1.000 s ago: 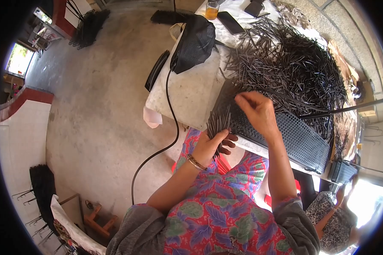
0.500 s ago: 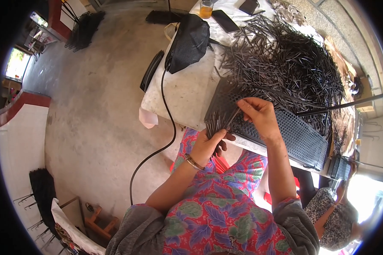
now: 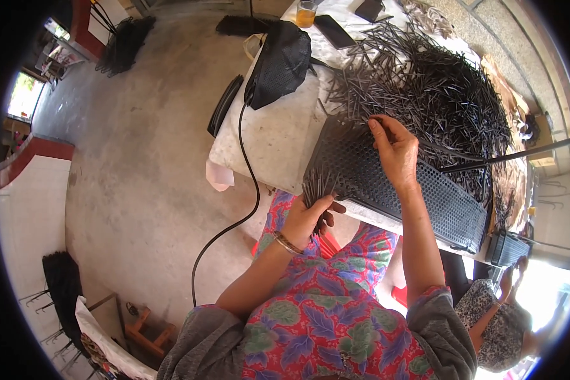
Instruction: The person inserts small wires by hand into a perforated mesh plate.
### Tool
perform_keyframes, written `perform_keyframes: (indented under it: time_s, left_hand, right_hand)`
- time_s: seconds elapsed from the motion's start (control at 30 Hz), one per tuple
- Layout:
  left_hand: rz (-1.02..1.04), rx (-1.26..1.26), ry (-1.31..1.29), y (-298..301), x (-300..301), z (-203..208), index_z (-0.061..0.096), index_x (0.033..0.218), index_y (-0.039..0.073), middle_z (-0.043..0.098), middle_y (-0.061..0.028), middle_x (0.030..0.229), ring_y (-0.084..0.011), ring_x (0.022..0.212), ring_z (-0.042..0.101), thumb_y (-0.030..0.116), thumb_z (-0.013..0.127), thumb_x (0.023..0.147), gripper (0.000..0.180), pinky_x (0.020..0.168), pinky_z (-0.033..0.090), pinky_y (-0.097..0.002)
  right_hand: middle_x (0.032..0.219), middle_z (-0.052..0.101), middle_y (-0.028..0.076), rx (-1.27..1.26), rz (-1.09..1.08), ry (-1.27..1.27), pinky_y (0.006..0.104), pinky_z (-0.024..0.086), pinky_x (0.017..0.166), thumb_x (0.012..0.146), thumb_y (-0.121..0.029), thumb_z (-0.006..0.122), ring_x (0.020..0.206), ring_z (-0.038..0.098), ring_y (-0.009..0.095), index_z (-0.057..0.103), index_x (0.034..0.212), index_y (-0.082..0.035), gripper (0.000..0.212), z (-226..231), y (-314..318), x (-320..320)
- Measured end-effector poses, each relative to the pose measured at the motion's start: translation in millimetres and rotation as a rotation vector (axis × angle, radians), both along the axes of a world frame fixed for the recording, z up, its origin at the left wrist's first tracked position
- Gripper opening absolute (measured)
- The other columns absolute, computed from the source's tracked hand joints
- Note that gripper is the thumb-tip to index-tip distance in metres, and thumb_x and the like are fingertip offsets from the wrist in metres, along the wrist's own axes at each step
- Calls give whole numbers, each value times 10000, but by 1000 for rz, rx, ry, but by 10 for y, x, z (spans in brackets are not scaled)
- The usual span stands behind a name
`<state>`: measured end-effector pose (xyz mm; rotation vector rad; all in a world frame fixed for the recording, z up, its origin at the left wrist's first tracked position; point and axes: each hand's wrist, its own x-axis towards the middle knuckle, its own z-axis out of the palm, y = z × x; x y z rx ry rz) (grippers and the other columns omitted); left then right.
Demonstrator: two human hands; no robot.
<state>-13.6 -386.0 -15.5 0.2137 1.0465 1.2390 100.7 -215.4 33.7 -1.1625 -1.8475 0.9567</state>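
My left hand (image 3: 308,216) is closed around a bundle of thin dark sticks (image 3: 318,185), their ends fanning upward. My right hand (image 3: 396,151) hovers over a black perforated panel (image 3: 434,193), thumb and fingertips pinched together. Whatever may be between those fingertips is too small to make out. The panel, full of small round holes, lies slanting along the table's near edge. Behind it spreads a large tangled heap of similar dark sticks (image 3: 418,76).
A black mesh bag-like object (image 3: 284,66) with a long black cord sits on the table (image 3: 259,142). A glass of amber liquid (image 3: 306,14) and a phone (image 3: 334,31) are at the back. A dark bar (image 3: 519,154) crosses at right. Another person (image 3: 494,323) is at lower right.
My right hand has moved up and away from the bundle, toward the heap's near edge. The left hand keeps its hold, almost unmoved. The other person's hands have risen slightly.
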Motion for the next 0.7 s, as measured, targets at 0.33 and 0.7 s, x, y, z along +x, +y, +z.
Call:
perform_keyframes:
  time_s: [0.33, 0.7]
  left_hand:
    - [1, 12, -23, 3, 9, -36, 567, 999, 42, 671, -118, 811, -95, 495, 526, 202, 563, 903, 187, 383, 385, -228]
    - [0, 38, -10, 0, 17, -80, 589, 1024, 23, 661, -88, 810, -100, 517, 538, 210, 559, 904, 225, 405, 402, -227]
  right_hand:
    - [776, 643, 86, 59, -49, -44, 232, 442, 560, 853, -93, 645, 606, 549, 90, 656, 953, 22, 152, 2, -50, -35]
    - [712, 587, 8, 29, 51, 15, 204, 397, 527, 892, -128, 610, 583, 479, 49, 645, 994, 6, 171, -48, -26, 19]
